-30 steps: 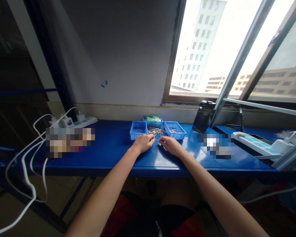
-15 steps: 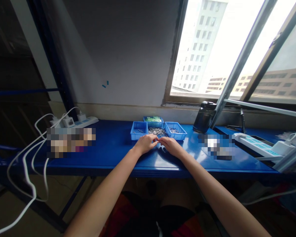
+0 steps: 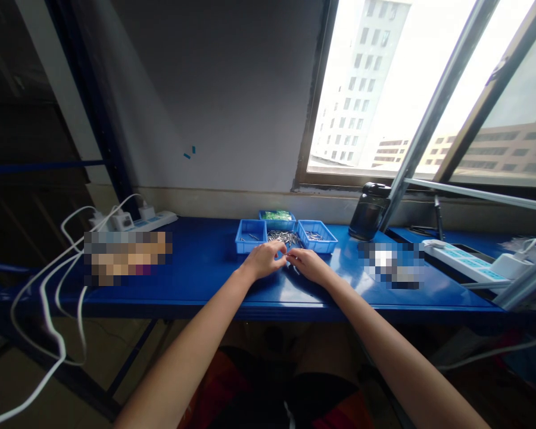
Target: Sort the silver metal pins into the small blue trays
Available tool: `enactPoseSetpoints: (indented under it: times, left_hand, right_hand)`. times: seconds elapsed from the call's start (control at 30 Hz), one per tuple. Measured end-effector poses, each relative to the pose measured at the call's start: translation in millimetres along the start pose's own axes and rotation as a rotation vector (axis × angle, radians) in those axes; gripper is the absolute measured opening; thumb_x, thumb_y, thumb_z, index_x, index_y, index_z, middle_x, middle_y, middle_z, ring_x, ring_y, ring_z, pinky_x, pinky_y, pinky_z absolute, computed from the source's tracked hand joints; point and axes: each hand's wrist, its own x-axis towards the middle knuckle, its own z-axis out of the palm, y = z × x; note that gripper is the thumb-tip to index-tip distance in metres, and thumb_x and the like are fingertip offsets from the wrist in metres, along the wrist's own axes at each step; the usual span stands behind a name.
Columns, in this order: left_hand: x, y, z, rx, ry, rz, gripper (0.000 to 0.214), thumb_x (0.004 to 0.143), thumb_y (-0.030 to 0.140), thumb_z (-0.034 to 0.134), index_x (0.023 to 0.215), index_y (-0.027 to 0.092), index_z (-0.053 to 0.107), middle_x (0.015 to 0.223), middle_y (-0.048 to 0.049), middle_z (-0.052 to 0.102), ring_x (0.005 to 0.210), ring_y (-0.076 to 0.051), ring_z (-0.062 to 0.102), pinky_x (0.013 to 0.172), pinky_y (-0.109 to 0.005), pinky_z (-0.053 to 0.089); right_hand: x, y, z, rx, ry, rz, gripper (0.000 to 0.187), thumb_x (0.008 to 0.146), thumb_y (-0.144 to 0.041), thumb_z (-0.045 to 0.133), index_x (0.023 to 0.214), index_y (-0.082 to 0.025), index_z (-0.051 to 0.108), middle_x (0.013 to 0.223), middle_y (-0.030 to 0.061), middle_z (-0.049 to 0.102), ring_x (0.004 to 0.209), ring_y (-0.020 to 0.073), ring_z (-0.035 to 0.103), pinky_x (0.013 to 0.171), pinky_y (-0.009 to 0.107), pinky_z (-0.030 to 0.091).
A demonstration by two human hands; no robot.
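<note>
My left hand (image 3: 265,260) and my right hand (image 3: 310,262) meet fingertip to fingertip just above the blue table. Their fingers are closed in a pinch, and a small thin piece (image 3: 286,255) shows between them, too small to name. Right behind the hands lies a pile of slim silvery metal pieces (image 3: 284,238), which look like screws or pins. A blue bin (image 3: 251,245) with a few metal pieces stands to the left of the pile. On its right is another blue bin (image 3: 320,245), also holding metal pieces. Behind sits a third blue bin (image 3: 277,223) with green packets.
A black jar-like container (image 3: 370,211) stands by the metal post at the right. Power strips lie at the left (image 3: 158,220) and right (image 3: 467,265), with white cables (image 3: 49,310) hanging over the left side. Blurred patches cover objects on both sides of the table (image 3: 268,298).
The fingertips of my two hands have drawn slightly apart, and the thin piece shows more plainly between them. The bins and pile stay in place.
</note>
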Motion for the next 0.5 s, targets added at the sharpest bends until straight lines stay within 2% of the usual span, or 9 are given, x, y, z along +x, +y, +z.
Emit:
enactPoseSetpoints:
  times: [0.1, 0.23, 0.5]
  left_hand:
    - [-0.2, -1.3, -0.3, 0.021, -0.030, -0.088, 0.018, 0.075, 0.031, 0.049, 0.089, 0.021, 0.054, 0.078, -0.0005, 0.061, 0.070, -0.015, 0.057, 0.061, -0.023, 0.042]
    - [0.0, -0.4, -2.8, 0.048, -0.097, -0.182, 0.019, 0.077, 0.034, 0.047, 0.086, 0.020, 0.055, 0.082, -0.0024, 0.063, 0.076, -0.017, 0.058, 0.065, -0.023, 0.042]
    - [0.5, -4.5, -2.6, 0.048, -0.107, -0.147, 0.025, 0.081, 0.038, 0.043, 0.088, 0.021, 0.059, 0.085, -0.0029, 0.064, 0.080, -0.018, 0.059, 0.069, -0.025, 0.043]
  right_hand:
    - [-0.8, -0.2, -0.3, -0.001, 0.004, 0.044, 0.021, 0.084, -0.032, 0.043, 0.084, -0.019, 0.059, 0.074, 0.0028, 0.061, 0.063, 0.0118, 0.052, 0.059, 0.022, 0.037]
    - [-1.0, -0.8, -1.7, 0.002, 0.011, 0.080, 0.021, 0.082, -0.034, 0.045, 0.089, -0.019, 0.059, 0.076, 0.0029, 0.062, 0.062, 0.0118, 0.053, 0.059, 0.022, 0.037]
    - [-0.9, 4.8, -0.5, -0.001, 0.006, 0.051, 0.024, 0.087, -0.033, 0.038, 0.084, -0.019, 0.058, 0.078, 0.0037, 0.063, 0.071, 0.0135, 0.056, 0.064, 0.022, 0.038]
